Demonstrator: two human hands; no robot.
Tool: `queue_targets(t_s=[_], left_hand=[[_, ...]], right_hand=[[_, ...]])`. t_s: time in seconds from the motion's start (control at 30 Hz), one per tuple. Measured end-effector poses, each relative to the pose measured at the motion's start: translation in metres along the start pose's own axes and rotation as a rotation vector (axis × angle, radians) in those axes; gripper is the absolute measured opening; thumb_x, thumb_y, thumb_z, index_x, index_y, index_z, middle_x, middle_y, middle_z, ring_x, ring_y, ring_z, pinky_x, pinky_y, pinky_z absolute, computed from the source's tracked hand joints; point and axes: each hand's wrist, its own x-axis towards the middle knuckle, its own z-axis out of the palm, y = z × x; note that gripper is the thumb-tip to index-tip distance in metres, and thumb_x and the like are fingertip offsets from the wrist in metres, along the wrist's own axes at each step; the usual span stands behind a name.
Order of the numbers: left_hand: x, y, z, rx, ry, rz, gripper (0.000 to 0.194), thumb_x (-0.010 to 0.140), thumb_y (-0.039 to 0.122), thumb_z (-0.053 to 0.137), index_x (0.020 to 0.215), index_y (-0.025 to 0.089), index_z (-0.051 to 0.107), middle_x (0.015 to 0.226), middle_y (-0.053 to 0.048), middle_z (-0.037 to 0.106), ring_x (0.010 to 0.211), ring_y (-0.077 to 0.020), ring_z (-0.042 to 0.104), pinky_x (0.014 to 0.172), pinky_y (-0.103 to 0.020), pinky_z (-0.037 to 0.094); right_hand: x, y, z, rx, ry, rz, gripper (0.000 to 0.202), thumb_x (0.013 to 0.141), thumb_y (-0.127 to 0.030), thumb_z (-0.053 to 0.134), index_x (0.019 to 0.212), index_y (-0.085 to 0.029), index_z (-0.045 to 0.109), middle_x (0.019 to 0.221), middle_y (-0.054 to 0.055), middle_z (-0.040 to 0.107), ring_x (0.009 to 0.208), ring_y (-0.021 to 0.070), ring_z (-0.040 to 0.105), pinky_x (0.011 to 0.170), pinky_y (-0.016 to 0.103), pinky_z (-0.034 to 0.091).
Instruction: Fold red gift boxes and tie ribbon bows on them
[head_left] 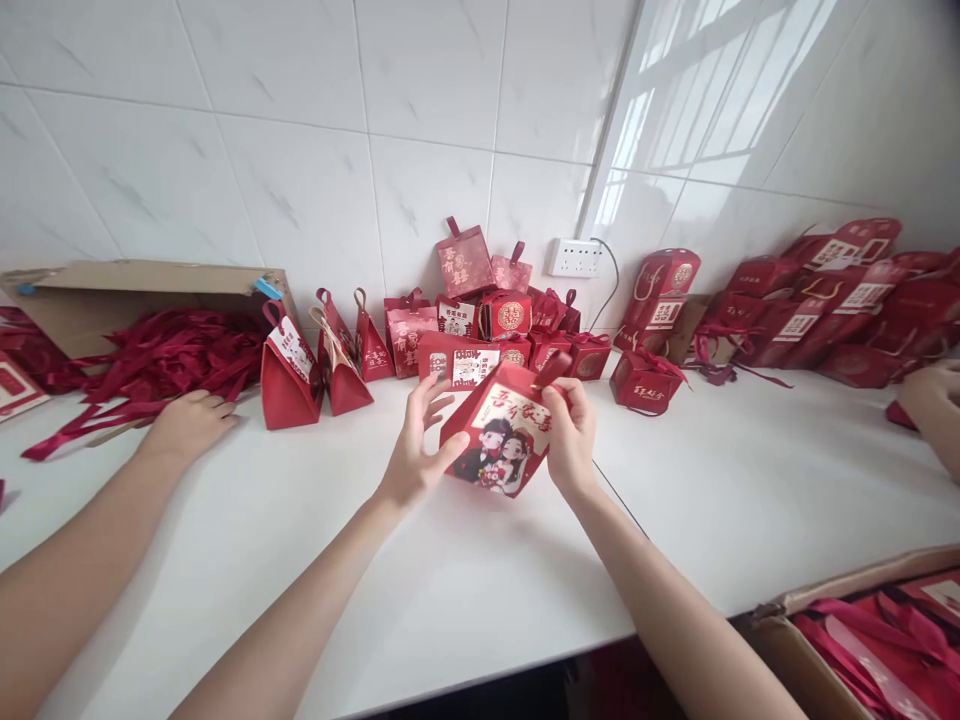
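Note:
A red candy gift box (pixel 499 440) with a cartoon couple in wedding dress and gold writing is tilted just above the white table. My right hand (pixel 571 430) is closed on its upper right edge, beside the dark red ribbon loop (pixel 553 368) at its top. At the box's left side is my left hand (pixel 421 440), its fingers spread and its thumb against the box's lower left. Behind the box stands a group of red boxes (pixel 459 262), some stacked, with double-happiness prints.
Another person's hand (pixel 187 430) rests by a heap of red ribbons (pixel 176 350) spilling from a cardboard carton (pixel 172 275). Triangular boxes (pixel 289 375) stand nearby. Rightward are piled red boxes (pixel 817 300), another hand (pixel 934 405) and a ribbon-filled carton (pixel 795 600). A socket strip (pixel 575 258) is on the wall.

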Motion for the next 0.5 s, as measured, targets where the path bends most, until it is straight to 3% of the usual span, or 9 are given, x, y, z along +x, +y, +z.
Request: queue_targets(t_s=[0.1, 0.27, 0.37, 0.5], left_hand=[[0.002, -0.004, 0.002, 0.034, -0.035, -0.116, 0.075, 0.071, 0.043, 0.067, 0.135, 0.027, 0.030, 0.142, -0.012, 0.041, 0.128, -0.0301, 0.045, 0.104, -0.050, 0.040], [-0.001, -0.002, 0.008, 0.082, -0.131, -0.247, 0.064, 0.072, 0.046, 0.066, 0.126, 0.022, 0.040, 0.124, -0.011, 0.057, 0.108, -0.0270, 0.060, 0.092, -0.043, 0.051], [-0.003, -0.007, 0.009, 0.099, -0.229, -0.256, 0.056, 0.073, 0.046, 0.065, 0.119, 0.020, 0.045, 0.118, -0.011, 0.062, 0.106, -0.0264, 0.063, 0.090, -0.042, 0.053], [-0.004, -0.018, 0.008, 0.174, -0.273, -0.221, 0.049, 0.076, 0.045, 0.063, 0.115, 0.020, 0.046, 0.120, -0.011, 0.062, 0.111, -0.0260, 0.061, 0.093, -0.043, 0.051]], right_hand=[[0.010, 0.006, -0.002, 0.146, 0.094, 0.102, 0.019, 0.077, -0.038, 0.057, 0.073, -0.022, 0.046, 0.066, -0.005, 0.045, 0.061, 0.0125, 0.043, 0.058, 0.025, 0.037], [0.011, 0.005, -0.003, 0.038, 0.040, 0.076, 0.018, 0.076, -0.037, 0.057, 0.074, -0.021, 0.048, 0.068, -0.004, 0.050, 0.063, 0.0128, 0.044, 0.059, 0.025, 0.038], [0.010, 0.002, -0.004, -0.061, 0.006, 0.031, 0.015, 0.076, -0.035, 0.055, 0.075, -0.020, 0.051, 0.071, -0.002, 0.054, 0.067, 0.0145, 0.048, 0.063, 0.026, 0.040], [0.012, 0.002, -0.005, -0.128, -0.053, 0.002, 0.012, 0.075, -0.032, 0.054, 0.075, -0.020, 0.053, 0.071, -0.002, 0.056, 0.067, 0.0153, 0.049, 0.065, 0.027, 0.041]])
